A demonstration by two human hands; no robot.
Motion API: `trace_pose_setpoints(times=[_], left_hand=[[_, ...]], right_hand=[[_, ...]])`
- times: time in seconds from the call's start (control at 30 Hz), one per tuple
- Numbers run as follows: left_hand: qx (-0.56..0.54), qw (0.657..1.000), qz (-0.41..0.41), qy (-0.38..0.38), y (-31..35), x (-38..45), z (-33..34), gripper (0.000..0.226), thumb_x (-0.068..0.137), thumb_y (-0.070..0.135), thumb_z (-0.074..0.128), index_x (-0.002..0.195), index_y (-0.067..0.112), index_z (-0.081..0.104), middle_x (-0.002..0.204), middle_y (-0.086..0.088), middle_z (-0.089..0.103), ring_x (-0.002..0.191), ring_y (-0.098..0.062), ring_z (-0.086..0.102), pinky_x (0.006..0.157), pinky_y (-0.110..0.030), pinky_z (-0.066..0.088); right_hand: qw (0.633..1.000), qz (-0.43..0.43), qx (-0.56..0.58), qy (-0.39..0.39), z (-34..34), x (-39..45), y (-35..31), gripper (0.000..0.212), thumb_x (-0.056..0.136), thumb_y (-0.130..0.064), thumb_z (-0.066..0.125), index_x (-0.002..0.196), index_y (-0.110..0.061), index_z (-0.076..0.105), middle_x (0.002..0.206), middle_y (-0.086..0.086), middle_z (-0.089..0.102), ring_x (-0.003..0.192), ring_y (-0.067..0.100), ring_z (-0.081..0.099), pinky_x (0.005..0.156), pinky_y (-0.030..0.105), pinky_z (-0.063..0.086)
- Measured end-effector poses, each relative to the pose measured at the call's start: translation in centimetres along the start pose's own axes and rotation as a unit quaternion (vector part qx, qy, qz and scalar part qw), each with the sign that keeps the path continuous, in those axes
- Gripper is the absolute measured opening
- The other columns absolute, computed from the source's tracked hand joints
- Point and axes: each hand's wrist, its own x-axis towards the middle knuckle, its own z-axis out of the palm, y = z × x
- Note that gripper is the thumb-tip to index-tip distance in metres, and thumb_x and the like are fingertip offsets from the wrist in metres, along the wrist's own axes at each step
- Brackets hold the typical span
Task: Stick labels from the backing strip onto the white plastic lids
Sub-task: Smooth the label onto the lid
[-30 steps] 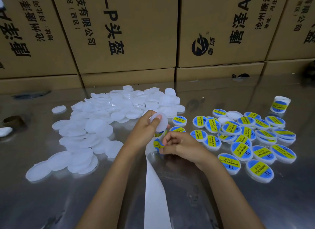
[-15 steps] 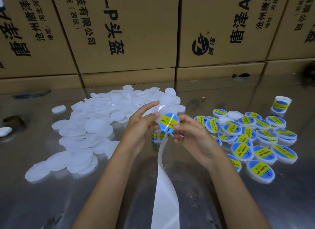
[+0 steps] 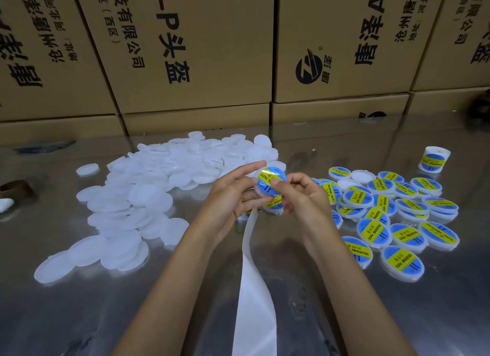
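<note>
Bare steel table (image 3: 79, 316) open at lower left & lower right of frame; boxes (image 3: 198, 51) wall off the top. Plain lids pile (image 3: 148, 196) center-left, labelled lids (image 3: 392, 218) center-right. Mid-frame, left hand (image 3: 230, 196) grips lid (image 3: 269, 180), index finger straight; right hand (image 3: 305, 196) thumb presses label on it. Backing strip (image 3: 256, 289) hangs to bottom edge.

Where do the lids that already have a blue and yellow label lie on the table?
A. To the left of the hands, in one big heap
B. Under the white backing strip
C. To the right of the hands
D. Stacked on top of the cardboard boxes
C: the labelled lids lie spread to the right of the right hand, while the heap on the left is plain white lids.
</note>
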Motion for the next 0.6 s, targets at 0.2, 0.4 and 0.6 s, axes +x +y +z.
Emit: trace_pose_setpoints(times=[0.2,0.4,0.6], left_hand=[[0.012,1.000,0.000,0.006,0.02,0.03,0.09,0.036,0.099,-0.001,0.048,0.123,0.017,0.069,0.110,-0.017,0.075,0.100,-0.032,0.074,0.081,-0.032,0.061],[0.038,0.999,0.008,0.011,-0.09,-0.14,0.20,0.036,0.098,0.001,0.054,0.126,0.018,0.068,0.113,-0.017,0.074,0.104,-0.033,0.072,0.091,-0.038,0.059],[0.059,0.998,0.020,0.015,-0.04,-0.35,0.40,0.037,0.098,-0.001,0.056,0.128,0.018,0.066,0.113,-0.021,0.073,0.107,-0.033,0.071,0.094,-0.040,0.058]], right_hand=[[0.999,-0.006,-0.030,0.018,0.22,-0.03,0.05,0.015,0.084,-0.013,0.075,0.082,-0.015,0.060,0.060,-0.011,0.060,0.051,0.001,0.051,0.045,0.017,0.039],[0.999,-0.012,-0.022,0.023,0.33,-0.08,0.05,0.016,0.085,-0.010,0.075,0.083,-0.011,0.060,0.066,-0.004,0.061,0.049,-0.001,0.052,0.045,0.014,0.039],[0.999,-0.018,-0.027,0.027,0.41,-0.07,0.10,0.016,0.085,-0.007,0.075,0.083,-0.008,0.059,0.069,0.001,0.062,0.049,-0.001,0.051,0.047,0.012,0.039]])
